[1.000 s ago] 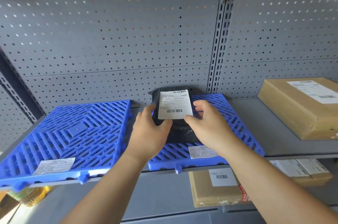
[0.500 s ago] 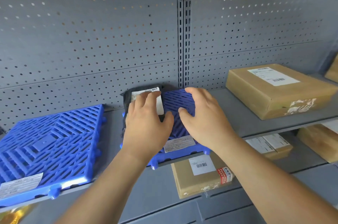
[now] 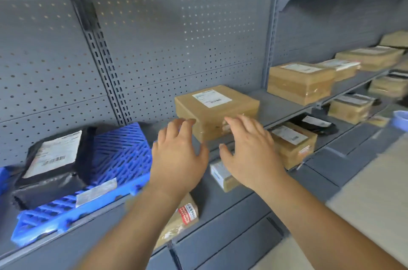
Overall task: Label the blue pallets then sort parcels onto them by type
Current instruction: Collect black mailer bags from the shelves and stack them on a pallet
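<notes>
Grey pegboard shelving (image 3: pixel 198 49) everywhere, black bag (image 3: pixel 50 166) on the blue pallet (image 3: pixel 119 159) lower left, left hand (image 3: pixel 176 159) and right hand (image 3: pixel 249 152) spread empty near the center cardboard box (image 3: pixel 216 108).

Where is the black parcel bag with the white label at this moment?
In the head view the black parcel bag lies at lower left on the blue pallet, left of the left hand and the cardboard box.

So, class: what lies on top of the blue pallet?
A black parcel bag with a white shipping label lies on the blue pallet. The slats under the bag are hidden.
</notes>
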`<state>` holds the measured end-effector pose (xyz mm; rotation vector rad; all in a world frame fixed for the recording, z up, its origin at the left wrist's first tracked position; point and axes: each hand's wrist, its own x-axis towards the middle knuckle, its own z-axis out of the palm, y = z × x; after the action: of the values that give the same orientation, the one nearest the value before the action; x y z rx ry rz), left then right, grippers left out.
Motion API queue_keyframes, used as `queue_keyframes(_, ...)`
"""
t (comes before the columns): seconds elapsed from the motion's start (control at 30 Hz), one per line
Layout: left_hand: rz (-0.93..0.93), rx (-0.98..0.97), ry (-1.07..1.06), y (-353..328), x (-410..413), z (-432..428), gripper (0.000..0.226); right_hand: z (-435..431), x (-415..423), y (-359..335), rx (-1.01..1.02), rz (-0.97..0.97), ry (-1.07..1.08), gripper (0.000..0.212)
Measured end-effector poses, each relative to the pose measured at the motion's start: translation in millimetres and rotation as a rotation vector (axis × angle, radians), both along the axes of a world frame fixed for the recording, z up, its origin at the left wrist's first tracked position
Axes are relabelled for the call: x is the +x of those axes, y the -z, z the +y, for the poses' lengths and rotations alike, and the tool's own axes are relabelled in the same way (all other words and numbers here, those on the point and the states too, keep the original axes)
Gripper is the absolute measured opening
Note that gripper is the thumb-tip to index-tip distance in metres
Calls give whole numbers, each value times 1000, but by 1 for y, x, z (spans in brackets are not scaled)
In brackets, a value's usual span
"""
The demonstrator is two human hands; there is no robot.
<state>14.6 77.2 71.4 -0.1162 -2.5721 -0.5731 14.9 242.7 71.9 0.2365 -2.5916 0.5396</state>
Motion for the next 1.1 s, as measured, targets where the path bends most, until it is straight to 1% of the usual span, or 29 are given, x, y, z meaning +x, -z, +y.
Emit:
queue_keyframes(0.13,-2,-14,112,6,1,93,58,92,19,7,26,-46,115,64)
queue_keyframes(0.33,-12,-4,304,17,7,222,56,213,56,17,11,-66,308,62)
queue_keyframes(0.63,-32,-89,573,26,-6,384,58,358,90,36,-53,-121,602,63)
queue_keyframes(0.8,-54,-83,719,37,-34,467,58,426,81,48,-49,-175,748,65)
queue_keyframes(0.97,-85,-60,854,42,-78,550,57,493,50,49,-28,-207,885,66)
queue_keyframes(1.1,-104,-58,960,41,-115,609,52,541,21,48,-34,-234,990,65)
